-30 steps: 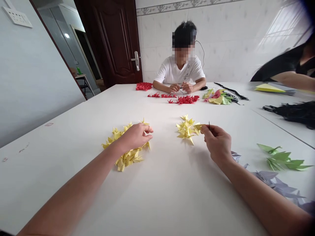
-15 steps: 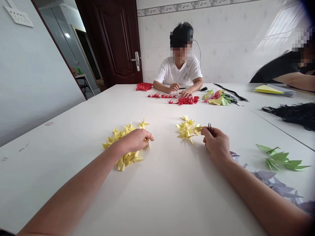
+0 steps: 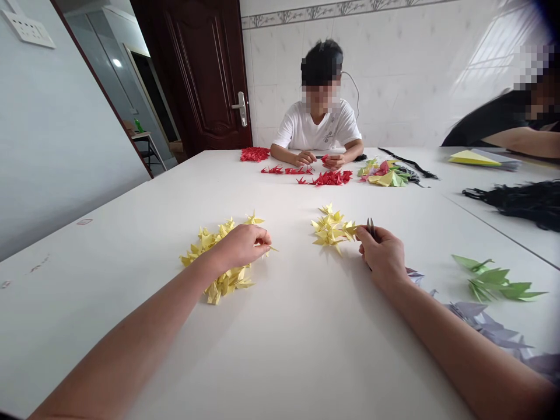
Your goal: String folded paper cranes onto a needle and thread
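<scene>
Over the right edge of a pile of yellow paper cranes [image 3: 225, 286], my left hand [image 3: 242, 242] is closed in a pinch. A thin yellow point of a paper crane [image 3: 273, 249] sticks out of its fingertips; the rest is hidden. To the right, a smaller group of yellow cranes [image 3: 331, 230] lies on the white table. Beside this group, my right hand [image 3: 385, 251] pinches a yellow crane [image 3: 351, 230] by its tip. It also keeps a dark tool with two pointed tips [image 3: 371, 226] in its grip; most of that tool is covered by the hand.
Purple paper cranes [image 3: 485, 326] lie beside my right forearm, with green cranes [image 3: 503, 280] beyond. Black tassels [image 3: 520, 201] rest farther right. Across the table, a person in white [image 3: 321, 125] handles red cranes [image 3: 331, 177]. Mixed coloured cranes [image 3: 387, 173] lie nearby.
The fingers of my left hand have closed, and a yellow crane's tip now shows at them. My right hand stays nearly still. The person opposite has lifted a red piece from the table.
</scene>
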`<action>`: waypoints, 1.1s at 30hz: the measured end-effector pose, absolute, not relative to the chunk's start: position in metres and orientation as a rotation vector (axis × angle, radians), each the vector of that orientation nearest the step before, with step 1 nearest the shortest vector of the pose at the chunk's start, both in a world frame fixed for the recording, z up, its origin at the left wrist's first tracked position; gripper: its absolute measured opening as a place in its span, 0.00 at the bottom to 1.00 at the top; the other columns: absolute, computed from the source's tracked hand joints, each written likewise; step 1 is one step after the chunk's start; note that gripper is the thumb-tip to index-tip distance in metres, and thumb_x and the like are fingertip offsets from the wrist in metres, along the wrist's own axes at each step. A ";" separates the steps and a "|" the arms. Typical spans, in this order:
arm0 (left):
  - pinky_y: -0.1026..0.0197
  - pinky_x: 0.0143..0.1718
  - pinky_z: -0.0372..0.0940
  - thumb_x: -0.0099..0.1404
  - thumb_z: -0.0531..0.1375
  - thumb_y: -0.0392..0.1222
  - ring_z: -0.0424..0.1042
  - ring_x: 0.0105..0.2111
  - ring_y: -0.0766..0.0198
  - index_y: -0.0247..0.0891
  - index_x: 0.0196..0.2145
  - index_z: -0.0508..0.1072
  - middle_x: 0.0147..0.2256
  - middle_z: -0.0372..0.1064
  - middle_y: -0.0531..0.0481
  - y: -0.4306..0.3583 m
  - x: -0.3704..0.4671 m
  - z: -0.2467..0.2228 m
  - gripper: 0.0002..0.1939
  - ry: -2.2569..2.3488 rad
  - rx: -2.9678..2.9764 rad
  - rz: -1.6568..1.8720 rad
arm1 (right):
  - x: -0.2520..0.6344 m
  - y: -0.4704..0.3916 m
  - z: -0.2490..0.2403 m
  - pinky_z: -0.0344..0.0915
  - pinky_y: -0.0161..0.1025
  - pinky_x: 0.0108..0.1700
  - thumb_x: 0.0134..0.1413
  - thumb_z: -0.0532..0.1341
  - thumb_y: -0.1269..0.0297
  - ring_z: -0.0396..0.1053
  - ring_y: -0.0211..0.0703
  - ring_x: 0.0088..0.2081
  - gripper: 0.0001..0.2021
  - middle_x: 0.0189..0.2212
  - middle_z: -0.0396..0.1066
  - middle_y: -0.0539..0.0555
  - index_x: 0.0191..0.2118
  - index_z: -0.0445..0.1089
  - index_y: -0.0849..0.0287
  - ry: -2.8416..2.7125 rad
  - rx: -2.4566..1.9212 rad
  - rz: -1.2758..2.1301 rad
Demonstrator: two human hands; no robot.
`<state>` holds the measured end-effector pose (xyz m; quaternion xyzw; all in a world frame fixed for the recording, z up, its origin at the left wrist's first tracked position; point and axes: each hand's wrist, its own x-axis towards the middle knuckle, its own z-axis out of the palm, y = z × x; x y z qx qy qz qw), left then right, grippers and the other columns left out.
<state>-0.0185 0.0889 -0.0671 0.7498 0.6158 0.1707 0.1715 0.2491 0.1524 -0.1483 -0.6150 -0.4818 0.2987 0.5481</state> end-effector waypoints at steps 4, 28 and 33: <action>0.64 0.29 0.61 0.57 0.55 0.44 0.70 0.30 0.62 0.40 0.28 0.73 0.30 0.73 0.51 0.088 -0.016 -0.066 0.09 1.722 2.060 0.616 | 0.249 0.152 -0.148 0.54 0.32 0.19 0.44 0.60 0.55 0.56 0.33 0.16 0.13 0.15 0.60 0.45 0.30 0.71 0.60 -1.151 -1.461 0.721; 0.65 0.29 0.61 0.57 0.58 0.47 0.70 0.27 0.67 0.37 0.27 0.70 0.26 0.67 0.53 0.087 0.003 -0.084 0.10 1.339 1.623 0.794 | 0.251 0.152 -0.151 0.52 0.32 0.20 0.47 0.59 0.49 0.54 0.34 0.17 0.18 0.15 0.60 0.46 0.31 0.71 0.61 -1.273 -1.483 0.673; 0.63 0.31 0.62 0.57 0.59 0.48 0.69 0.25 0.68 0.36 0.26 0.69 0.25 0.68 0.53 0.085 0.006 -0.085 0.11 1.325 1.574 0.792 | 0.246 0.147 -0.145 0.57 0.33 0.23 0.53 0.51 0.44 0.59 0.36 0.21 0.23 0.23 0.68 0.51 0.32 0.71 0.61 -1.324 -1.417 0.642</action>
